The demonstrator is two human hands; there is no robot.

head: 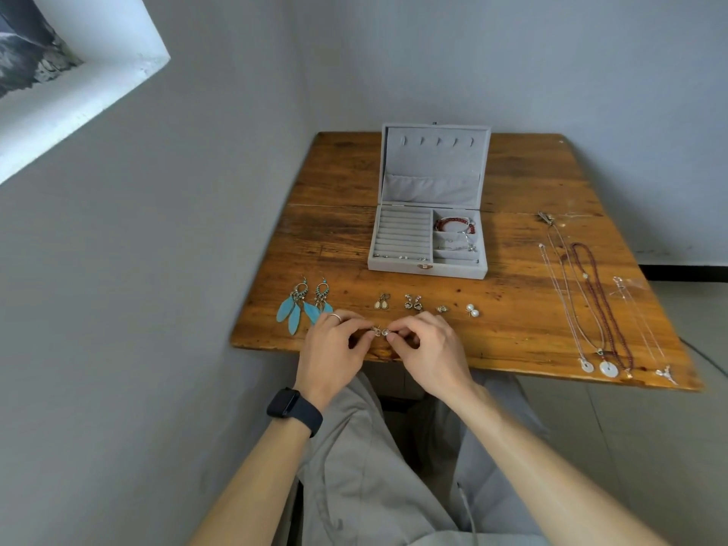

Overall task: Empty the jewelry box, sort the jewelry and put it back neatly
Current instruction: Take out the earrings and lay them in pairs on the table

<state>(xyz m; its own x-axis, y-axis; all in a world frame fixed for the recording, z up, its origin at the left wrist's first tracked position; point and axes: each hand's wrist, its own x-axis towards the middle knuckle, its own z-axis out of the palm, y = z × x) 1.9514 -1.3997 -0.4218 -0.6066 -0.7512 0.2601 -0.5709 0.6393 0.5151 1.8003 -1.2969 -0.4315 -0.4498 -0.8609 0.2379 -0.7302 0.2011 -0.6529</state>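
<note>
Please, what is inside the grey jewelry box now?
In the jewelry box, a red bead bracelet lies in the far right compartment, silvery pieces in the compartment in front of it, and small items in the nearest ring row. The lid pocket hides whatever it holds.

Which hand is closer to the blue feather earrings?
Left. The left hand sits just right of the blue feather earrings; the right hand is farther right, beyond it.
</note>
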